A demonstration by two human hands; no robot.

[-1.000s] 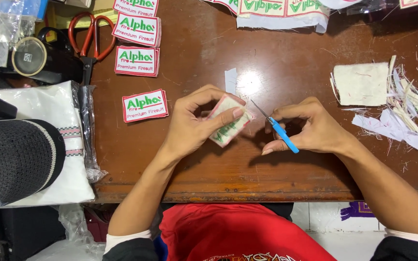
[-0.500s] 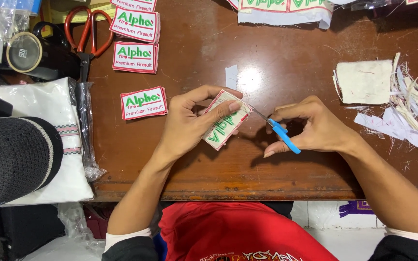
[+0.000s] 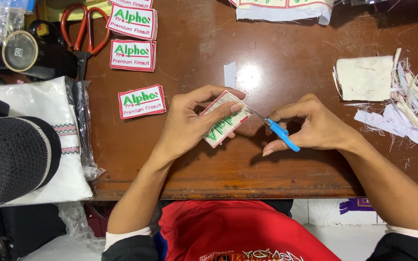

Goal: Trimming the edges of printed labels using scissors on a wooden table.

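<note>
My left hand holds a white embroidered patch with green lettering and a red border, tilted, just above a brown wooden table. Thumb and fingers pinch its upper edge. My right hand grips small blue-handled snips, whose metal tip touches the patch's right edge.
Finished patches lie at the upper left, one near my left hand, others stacked. Red-handled scissors sit beside them. Fabric scraps and trimmings are piled at the right. A black knitted cap and bagged white cloth rest left.
My left hand has turned the patch so its lettered face shows more. The snips' tip has shifted along the patch's edge. Both hands stay in nearly the same place.
</note>
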